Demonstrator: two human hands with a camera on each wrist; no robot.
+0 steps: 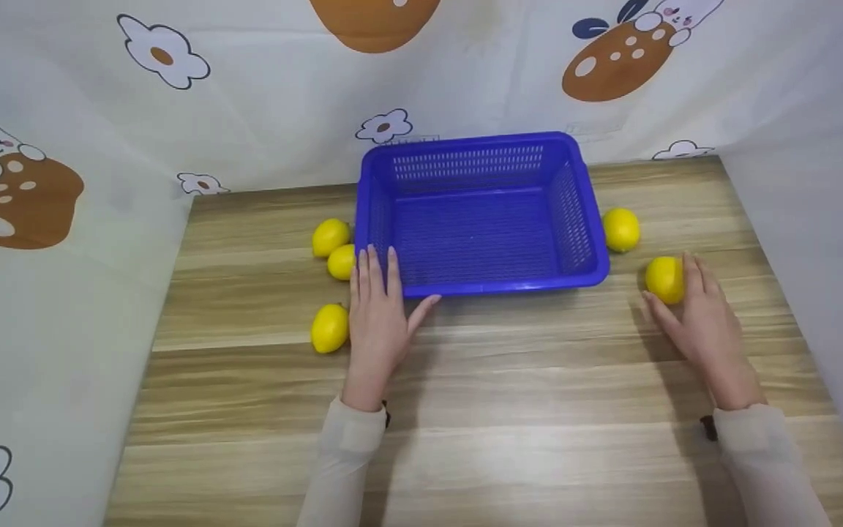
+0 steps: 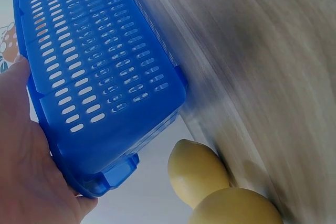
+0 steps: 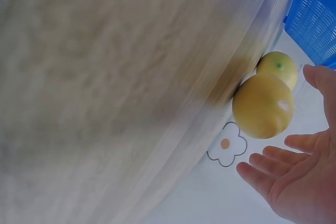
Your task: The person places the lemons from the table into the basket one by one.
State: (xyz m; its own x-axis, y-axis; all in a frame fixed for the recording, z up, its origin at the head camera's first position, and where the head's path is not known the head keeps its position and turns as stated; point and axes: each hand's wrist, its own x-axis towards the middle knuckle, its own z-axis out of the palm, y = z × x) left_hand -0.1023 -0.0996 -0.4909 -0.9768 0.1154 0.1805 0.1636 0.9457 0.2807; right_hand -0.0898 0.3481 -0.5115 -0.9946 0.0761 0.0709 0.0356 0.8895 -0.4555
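Note:
A blue plastic basket (image 1: 480, 288) with slotted walls stands on the wooden table. My left hand (image 1: 379, 318) rests on its front left corner, fingers straight over the rim and thumb spread to the side. In the left wrist view the hand (image 2: 31, 166) lies along the rim (image 2: 39, 114). My right hand (image 1: 707, 322) is around the near side of a lemon (image 1: 663, 280) to the right of the basket. Its fingers are extended, and the right wrist view shows a gap between the hand (image 3: 304, 182) and the lemon (image 3: 262, 106).
Another lemon (image 1: 621, 230) sits against the basket's right side. On the left, two lemons (image 1: 331, 238) (image 1: 342, 262) lie near the basket wall, and a third lemon (image 1: 329, 329) is beside my left hand. A patterned white cloth (image 1: 268, 95) covers the walls around the table (image 1: 509, 439).

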